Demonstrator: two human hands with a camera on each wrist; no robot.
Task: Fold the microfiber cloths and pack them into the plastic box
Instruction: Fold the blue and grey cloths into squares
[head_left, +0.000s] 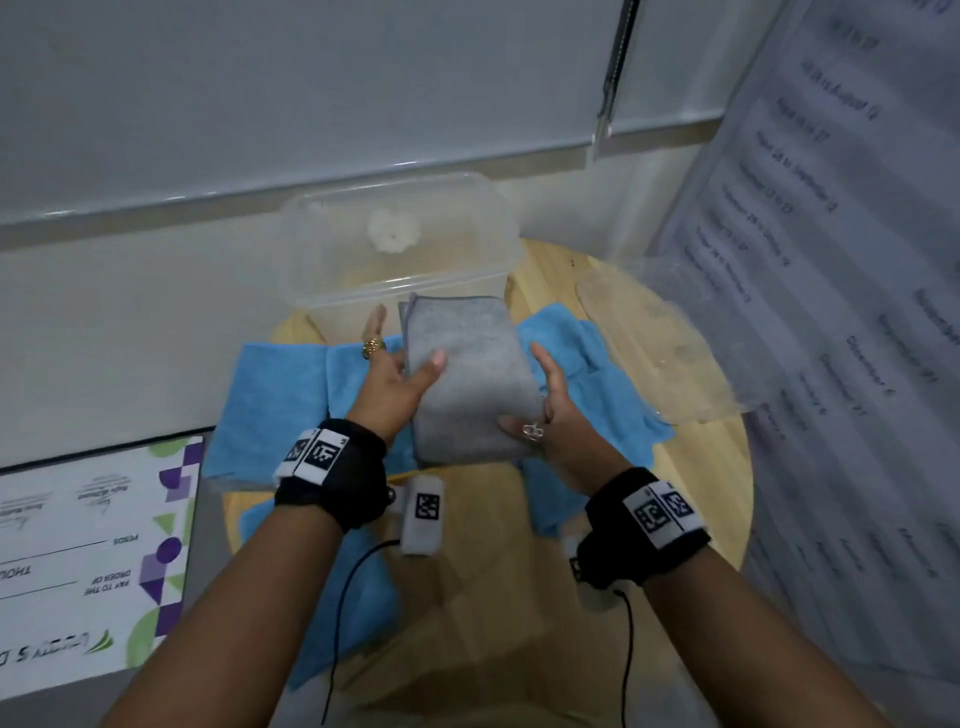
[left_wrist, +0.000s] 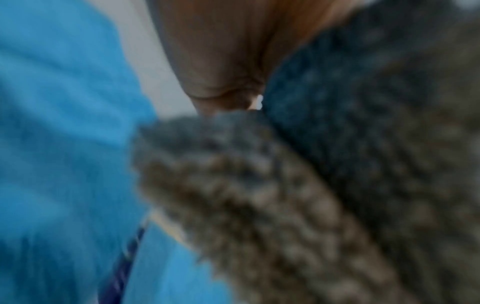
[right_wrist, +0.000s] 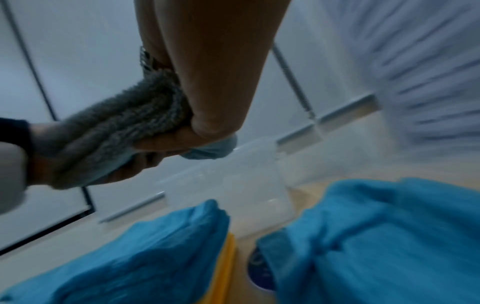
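Grey cloth (head_left: 470, 379), folded and gripped by left hand (head_left: 397, 384) and right hand (head_left: 553, 410), may unfold if its layers slip before reaching the plastic box (head_left: 400, 244).

1. Round wooden table (head_left: 691, 467) under everything, light grain showing along its right edge and in the near middle.
2. Clear plastic box (head_left: 400, 244) sits on the table's far edge, open on top, something pale and blurry showing at its far wall.
3. Blue cloths (head_left: 270, 405) lie spread and rumpled across the table's middle, reaching from the left edge toward the right and hanging over the near-left edge.
4. Clear plastic lid (head_left: 660, 343) lies flat toward the table's right edge, just beside the box.
5. From the right wrist view, a yellow edge (right_wrist: 223, 267) peeks out between two blue folds; cannot tell what it is.
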